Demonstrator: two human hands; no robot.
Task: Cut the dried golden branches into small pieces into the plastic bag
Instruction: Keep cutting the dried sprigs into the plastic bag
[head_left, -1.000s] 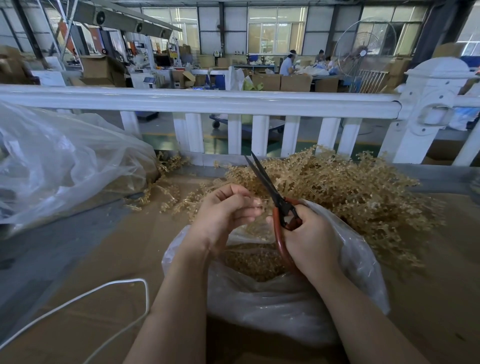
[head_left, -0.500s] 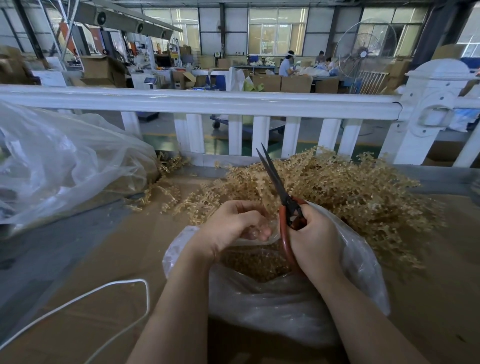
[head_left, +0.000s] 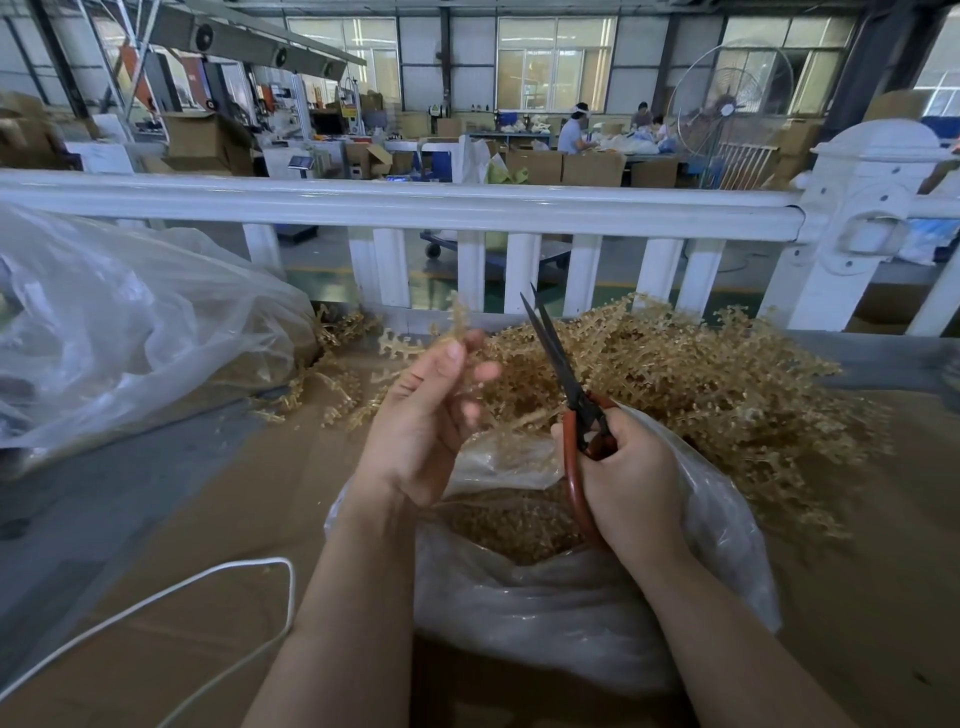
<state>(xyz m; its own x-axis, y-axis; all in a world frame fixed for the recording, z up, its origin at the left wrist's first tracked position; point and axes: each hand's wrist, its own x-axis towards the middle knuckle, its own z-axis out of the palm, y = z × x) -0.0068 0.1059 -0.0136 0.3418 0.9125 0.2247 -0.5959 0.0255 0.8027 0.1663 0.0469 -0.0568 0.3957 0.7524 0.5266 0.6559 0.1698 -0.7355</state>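
Note:
A heap of dried golden branches (head_left: 717, 384) lies on the cardboard-covered table behind an open plastic bag (head_left: 571, 613) that holds cut golden pieces (head_left: 509, 525). My left hand (head_left: 426, 415) is raised above the bag's left side and pinches a thin golden sprig (head_left: 460, 317) between thumb and fingers. My right hand (head_left: 628, 478) grips red-handled scissors (head_left: 566, 384) over the bag, blades slightly parted and pointing up and away.
A large clear plastic sheet (head_left: 119, 332) lies bunched at the left. A white cord (head_left: 156, 597) loops across the cardboard at lower left. A white railing (head_left: 395, 208) runs along the table's far edge. Loose sprigs (head_left: 337, 384) are scattered between sheet and heap.
My left hand has risen from the bag's mouth and now holds a sprig up near the scissor blades. The scissors shifted slightly right and upright.

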